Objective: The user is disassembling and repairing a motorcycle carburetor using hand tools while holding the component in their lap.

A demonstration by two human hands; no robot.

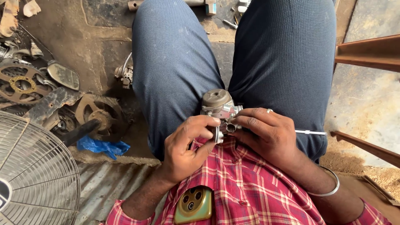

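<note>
Hands meet over the lap, both closed on a small metal carburettor (220, 109) held just above the knees. Left hand (187, 146) comes in from below, thumb and forefinger pinched on a little silver piece at the carburettor's lower edge, the other fingers curled under. Right hand (266, 131) wraps the part from the other side, fingertips pressed against the body near a small round opening, a ring on one finger and a metal bangle (329, 189) on the wrist. A thin silver rod (310, 132) pokes out sideways past the right hand; whether that hand holds it, I cannot tell. The carburettor's rounded brownish cap sits on top, clear of both grips, pointing away from the chest. Down on the dirty floor to the left: a wire fan guard (33, 166), a blue rag (102, 146), rusty sprockets (23, 83).
</note>
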